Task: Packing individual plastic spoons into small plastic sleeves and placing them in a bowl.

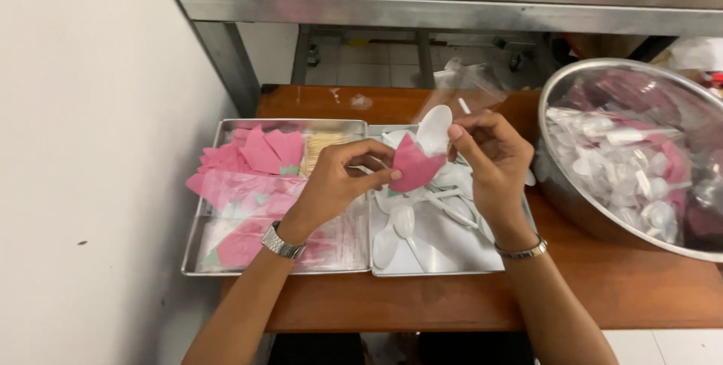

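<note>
Metal bowl (pixel 561 184) cut off by the right edge, spoon (pixel 434 128) handle hidden behind pink napkin (pixel 413 165) left of the bowl, clear bag (pixel 467 86) above the napkin blurred

Evenly and softly lit from above, bright enough to wash the white spoons (pixel 422 222) in the right-hand metal tray (pixel 452 268) nearly flat, with only faint shadow under the forearms across the wooden table (pixel 625 282). Dull glare along the steel shelf edge (pixel 452 11) above that table and streaky reflections inside the big steel bowl (pixel 561 184) at its right. Slightly soft throughout, fingers a little smeared by motion, straight lines bowed toward the frame edges.
</note>
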